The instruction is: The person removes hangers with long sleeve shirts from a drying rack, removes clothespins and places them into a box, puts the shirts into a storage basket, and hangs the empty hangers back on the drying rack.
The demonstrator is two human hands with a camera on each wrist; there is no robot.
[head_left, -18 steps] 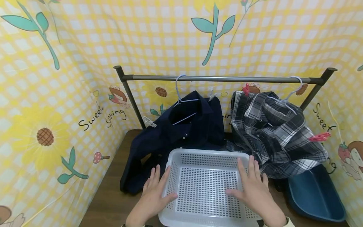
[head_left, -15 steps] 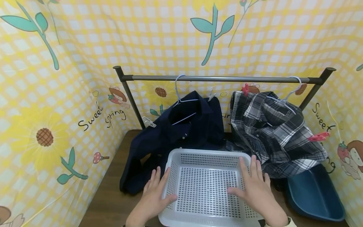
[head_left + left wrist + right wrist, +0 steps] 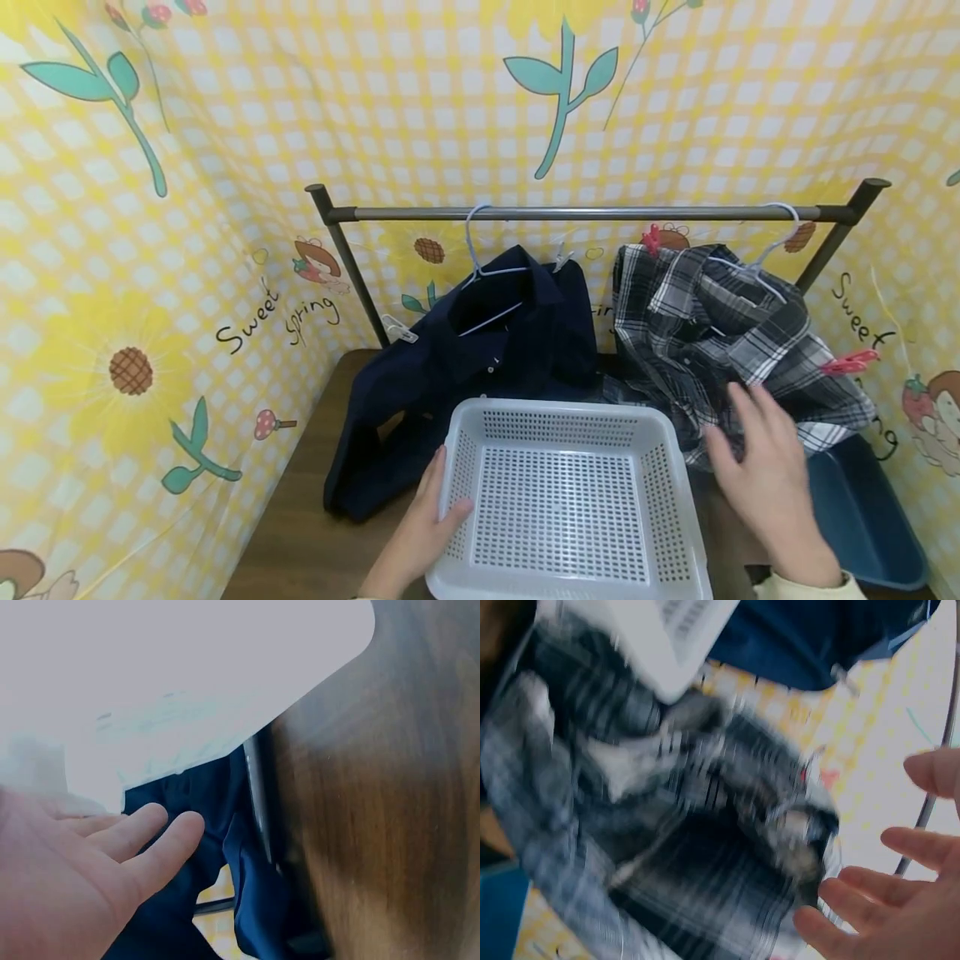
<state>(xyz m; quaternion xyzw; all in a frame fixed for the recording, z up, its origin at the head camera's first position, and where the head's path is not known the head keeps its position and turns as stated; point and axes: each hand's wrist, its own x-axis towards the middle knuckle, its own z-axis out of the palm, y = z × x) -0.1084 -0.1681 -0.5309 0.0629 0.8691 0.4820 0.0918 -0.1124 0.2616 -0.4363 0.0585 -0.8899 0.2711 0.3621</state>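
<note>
A white basket (image 3: 558,508) sits on the table (image 3: 300,500), its near-side rim between the thumb and straight, uncurled fingers of the left hand (image 3: 420,533); the empty right hand (image 3: 768,483), fingers spread, hovers before a plaid shirt (image 3: 675,333).

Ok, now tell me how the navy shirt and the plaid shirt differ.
The navy shirt is plain dark blue; the plaid shirt is checked in black, grey and white. The navy shirt has pale pegs, the plaid shirt red pegs. In the head view, the navy shirt hangs left of the plaid shirt. Both hang from light hangers on one rail.
</note>
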